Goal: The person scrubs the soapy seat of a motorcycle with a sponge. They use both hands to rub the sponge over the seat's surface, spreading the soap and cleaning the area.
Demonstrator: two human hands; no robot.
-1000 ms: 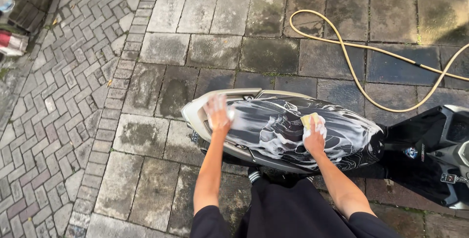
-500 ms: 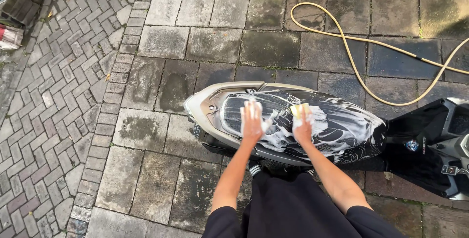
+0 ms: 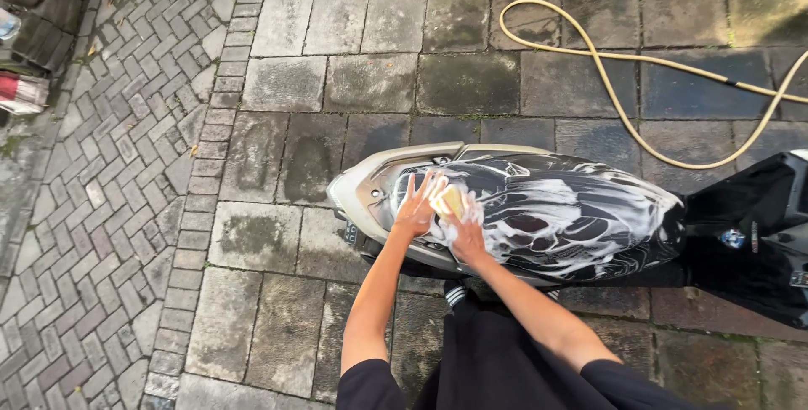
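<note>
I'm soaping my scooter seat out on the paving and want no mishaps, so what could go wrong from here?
1. The scooter seat is thick with foam, so the left hand or right hand with the yellow sponge may slip off.
2. The stone paving looks damp; footing could be slick.
3. The yellow hose loops close behind the scooter, a likely trip hazard.

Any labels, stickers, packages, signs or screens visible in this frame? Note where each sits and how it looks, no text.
Round sticker: on the scooter's black body panel at right, small, blue and white.
Narrow strip label: just right of that sticker, upright, pale on black.
Package: far left edge on the paving, red and white, partly cut off.
No signs or screens show.
</note>
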